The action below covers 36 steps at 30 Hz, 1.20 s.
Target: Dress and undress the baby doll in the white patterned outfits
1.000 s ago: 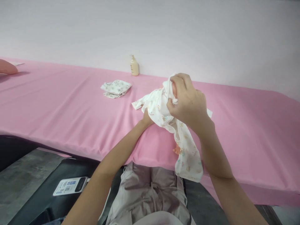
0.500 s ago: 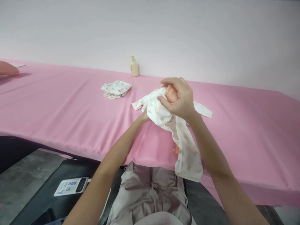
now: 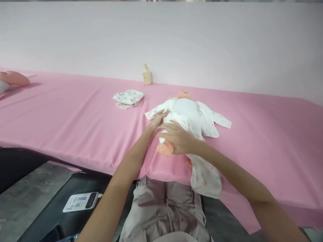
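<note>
A baby doll [image 3: 185, 94] lies on its back on a pink-covered table [image 3: 88, 121], wearing a white long-sleeved top [image 3: 188, 109]. White printed baby trousers [image 3: 205, 178] are around one of its legs, and their loose other leg hangs over the table's front edge. My left hand [image 3: 158, 119] is closed on bunched trouser fabric at the doll's hip. My right hand [image 3: 178, 136] curls over the covered leg, just above a bare foot [image 3: 166, 148], which is blurred. The doll's other foot [image 3: 189, 163] shows in part beside the hanging fabric.
A folded printed cloth [image 3: 129, 98] lies left of the doll. A pump bottle [image 3: 147, 74] stands by the wall. Part of another doll [image 3: 15, 78] is at the far left. A white device [image 3: 80, 202] rests on a black chair [image 3: 47, 216].
The doll's covered leg, raised and folded back before, now points down toward me. My right hand has come down from beside the foot onto that leg. My left hand is more visible.
</note>
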### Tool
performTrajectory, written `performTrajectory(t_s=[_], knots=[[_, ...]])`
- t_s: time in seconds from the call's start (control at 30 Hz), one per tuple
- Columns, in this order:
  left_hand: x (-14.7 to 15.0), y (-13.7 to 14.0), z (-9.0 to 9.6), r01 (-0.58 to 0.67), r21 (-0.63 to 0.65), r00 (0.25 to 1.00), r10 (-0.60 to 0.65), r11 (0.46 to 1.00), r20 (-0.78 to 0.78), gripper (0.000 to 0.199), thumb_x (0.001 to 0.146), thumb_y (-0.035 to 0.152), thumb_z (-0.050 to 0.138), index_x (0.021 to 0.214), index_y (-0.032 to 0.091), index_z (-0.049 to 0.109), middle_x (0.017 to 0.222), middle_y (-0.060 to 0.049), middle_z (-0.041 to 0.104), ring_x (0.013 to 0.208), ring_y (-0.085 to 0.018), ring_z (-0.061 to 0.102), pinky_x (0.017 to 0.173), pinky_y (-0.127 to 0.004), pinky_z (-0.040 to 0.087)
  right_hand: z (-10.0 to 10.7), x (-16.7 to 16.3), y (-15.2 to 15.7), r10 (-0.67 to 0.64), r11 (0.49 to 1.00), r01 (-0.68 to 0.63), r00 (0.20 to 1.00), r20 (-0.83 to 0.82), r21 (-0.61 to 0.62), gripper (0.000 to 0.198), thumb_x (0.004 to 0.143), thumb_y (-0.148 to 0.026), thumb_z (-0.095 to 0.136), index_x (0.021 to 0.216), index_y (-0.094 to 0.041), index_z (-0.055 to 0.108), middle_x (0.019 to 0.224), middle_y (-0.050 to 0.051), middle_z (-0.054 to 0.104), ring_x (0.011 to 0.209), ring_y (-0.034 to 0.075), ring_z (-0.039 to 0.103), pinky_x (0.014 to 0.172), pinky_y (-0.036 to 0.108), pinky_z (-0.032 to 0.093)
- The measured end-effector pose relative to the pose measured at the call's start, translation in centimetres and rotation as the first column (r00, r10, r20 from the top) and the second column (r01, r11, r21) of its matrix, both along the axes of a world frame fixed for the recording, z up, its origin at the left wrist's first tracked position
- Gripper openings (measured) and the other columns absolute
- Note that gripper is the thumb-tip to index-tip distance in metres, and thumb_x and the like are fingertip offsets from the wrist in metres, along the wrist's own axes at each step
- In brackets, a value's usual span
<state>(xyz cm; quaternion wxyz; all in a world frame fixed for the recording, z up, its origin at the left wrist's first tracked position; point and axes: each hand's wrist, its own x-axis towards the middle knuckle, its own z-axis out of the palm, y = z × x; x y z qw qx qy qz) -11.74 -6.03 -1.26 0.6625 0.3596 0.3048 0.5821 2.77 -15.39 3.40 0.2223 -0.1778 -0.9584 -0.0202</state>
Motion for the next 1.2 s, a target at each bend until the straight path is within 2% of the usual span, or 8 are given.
performTrajectory(t_s=[0.23,0.33,0.4,0.5,0.73,0.9,1.03,1.2], knots=[[0.4,1.4,-1.6,-0.180,0.072,0.948,0.193,0.981,-0.254,0.017,0.059,0.010,0.054,0.075,0.015,0.059,0.068,0.000,0.060,0.067,-0.014,0.057,0.070,-0.028,0.045,-1.1,3.6,-2.2,0.023,0.916,-0.015,1.000,0.014,-0.400,0.070,0.062,-0.010,0.066,0.128,-0.030,0.053,0.144,0.007,0.041,0.136,0.033,0.031,0.113,0.053,0.023],[0.2,0.9,-1.7,-0.387,0.303,0.748,0.488,0.871,-0.449,0.033,0.058,0.007,0.043,0.084,0.017,0.060,0.081,-0.002,0.062,0.079,-0.017,0.057,0.078,-0.031,0.044,-0.4,5.1,-1.1,-0.034,0.750,-0.107,0.979,-0.200,-0.653,0.050,0.075,-0.023,0.062,0.124,-0.027,0.056,0.130,0.006,0.056,0.123,0.025,0.050,0.104,0.043,0.040],[0.3,0.1,-1.1,-0.395,0.545,0.578,0.661,0.740,-0.478,0.035,0.061,0.007,0.040,0.087,0.019,0.061,0.093,-0.004,0.063,0.094,-0.020,0.056,0.088,-0.034,0.042,-0.7,5.9,0.2,-0.297,0.736,-0.030,0.883,-0.362,-0.677,0.032,0.084,-0.029,0.053,0.115,-0.022,0.060,0.112,0.009,0.065,0.107,0.022,0.060,0.095,0.042,0.047],[1.0,-1.5,0.0,-0.150,0.762,0.466,0.725,0.630,-0.507,0.032,0.074,0.013,0.041,0.098,0.021,0.062,0.108,-0.005,0.062,0.109,-0.022,0.051,0.100,-0.036,0.034,-2.7,7.1,2.4,-0.586,0.787,0.337,0.670,-0.456,-0.516,0.023,0.085,-0.031,0.050,0.099,-0.019,0.065,0.105,0.011,0.065,0.106,0.024,0.059,0.098,0.047,0.043],[3.6,-2.9,0.8,0.373,0.726,0.197,0.716,0.577,-0.670,0.026,0.088,0.039,0.045,0.091,0.017,0.060,0.098,-0.011,0.062,0.103,-0.026,0.052,0.106,-0.044,0.022,-5.3,7.7,3.5,-0.539,0.814,0.448,0.820,-0.193,-0.371,0.029,0.082,-0.030,0.054,0.106,-0.017,0.063,0.136,0.015,0.048,0.134,0.032,0.033,0.112,0.057,0.013],[4.2,-4.4,2.0,0.354,0.674,0.378,0.561,0.648,-0.737,0.030,0.091,0.043,0.038,0.084,0.019,0.054,0.075,-0.005,0.057,0.074,-0.019,0.053,0.080,-0.034,0.041,-4.0,6.6,2.2,-0.536,0.754,0.249,0.767,-0.351,-0.607,0.050,0.073,-0.025,0.059,0.121,-0.018,0.049,0.113,0.010,0.063,0.110,0.025,0.056,0.104,0.049,0.032],[4.2,-5.3,3.3,0.291,0.543,0.645,0.258,0.788,-0.719,0.029,0.087,0.047,0.046,0.081,0.019,0.053,0.072,0.000,0.055,0.067,-0.014,0.052,0.065,-0.026,0.042,-3.5,6.2,1.8,-0.596,0.600,-0.035,0.647,-0.475,-0.799,0.015,0.070,-0.027,0.061,0.081,-0.019,0.056,0.072,-0.002,0.059,0.067,0.014,0.056,0.064,0.027,0.045],[3.4,-5.0,4.1,0.522,0.266,0.578,-0.106,0.810,-0.809,0.031,0.066,0.037,0.072,0.089,0.017,0.066,0.086,-0.002,0.066,0.081,-0.020,0.060,0.072,-0.028,0.046,-2.8,5.9,1.9,-0.706,0.500,-0.182,0.480,-0.520,-0.847,0.032,0.065,-0.043,0.072,0.076,-0.019,0.053,0.066,-0.004,0.054,0.060,0.011,0.048,0.055,0.023,0.039]])
